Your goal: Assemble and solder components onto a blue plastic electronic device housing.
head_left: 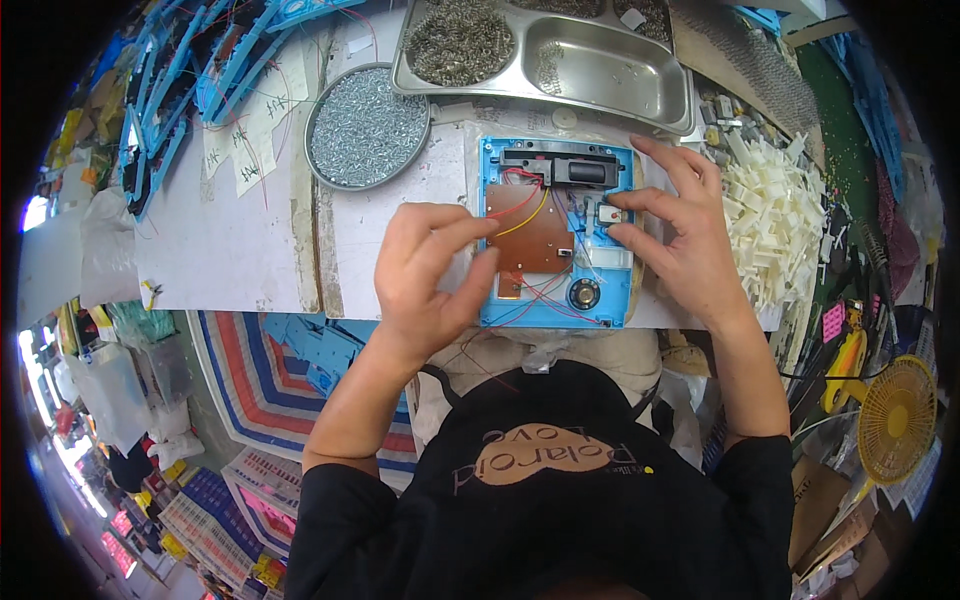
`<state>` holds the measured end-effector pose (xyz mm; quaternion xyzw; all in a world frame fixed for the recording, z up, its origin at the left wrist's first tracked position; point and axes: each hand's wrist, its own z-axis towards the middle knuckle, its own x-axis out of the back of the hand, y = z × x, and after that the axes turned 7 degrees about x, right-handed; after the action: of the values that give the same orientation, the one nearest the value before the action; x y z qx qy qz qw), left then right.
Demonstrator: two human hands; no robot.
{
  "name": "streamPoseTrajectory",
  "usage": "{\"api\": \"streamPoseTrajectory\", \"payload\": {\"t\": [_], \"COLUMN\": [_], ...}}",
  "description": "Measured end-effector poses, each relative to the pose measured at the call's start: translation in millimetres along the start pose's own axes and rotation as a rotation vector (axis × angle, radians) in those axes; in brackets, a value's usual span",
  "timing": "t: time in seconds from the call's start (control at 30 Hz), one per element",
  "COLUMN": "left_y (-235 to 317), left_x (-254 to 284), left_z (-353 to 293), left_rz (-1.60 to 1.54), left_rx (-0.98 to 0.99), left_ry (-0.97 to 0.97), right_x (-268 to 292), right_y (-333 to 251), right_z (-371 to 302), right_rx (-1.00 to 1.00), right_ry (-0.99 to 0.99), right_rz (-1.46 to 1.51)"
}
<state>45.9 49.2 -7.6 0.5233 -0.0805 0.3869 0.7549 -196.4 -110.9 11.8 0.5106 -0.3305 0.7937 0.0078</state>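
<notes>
In front of me lies a blue plastic casing (627, 307), its inside facing up. It holds a brown circuit board (530, 238), a black battery-like compartment (585, 173), a small round speaker (583, 293) and red, yellow and dark wires. My right hand (690, 215) reaches in from the right, thumb and forefinger on either side of a small white block (610, 214) in the casing. My left hand (430, 270) hovers at the casing's left edge, thumb and fingers apart, forefinger tip close to the red and yellow wires. Nothing shows between those fingers.
A round dish (367, 128) full of small silver screws stands behind on the left. Beyond the casing is a steel compartment tray (620, 75) with metal springs. White plastic pieces (770, 230) are heaped at right; blue casings (215, 70) pile up far left. A yellow fan (897, 420) stands at right.
</notes>
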Motion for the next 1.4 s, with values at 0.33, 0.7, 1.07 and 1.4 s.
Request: {"api": "streamPoseTrajectory", "payload": {"t": [0.33, 0.7, 1.07, 1.4], "left_y": [-4.9, 12.5, 8.8, 12.8], "left_x": [-8.4, -11.2, -23.7, -37.2], "left_z": [9.5, 11.3, 58.1, 64.7], "left_rz": [-0.027, 0.207, 0.006, -0.143], "left_rx": [0.103, -0.076, -0.265, -0.194], "left_ry": [0.048, -0.105, -0.603, -0.587], "right_x": [0.3, -11.0, 0.2, -3.0], "right_y": [-20.7, -18.3, -16.8, -2.7], "right_z": [51.1, 40.3, 28.5, 28.5], "right_rx": [0.456, 0.365, -0.177, -0.222], "right_ry": [0.021, 0.068, 0.119, 0.194], "right_rz": [-0.044, 0.005, 0.577, 0.882]}}
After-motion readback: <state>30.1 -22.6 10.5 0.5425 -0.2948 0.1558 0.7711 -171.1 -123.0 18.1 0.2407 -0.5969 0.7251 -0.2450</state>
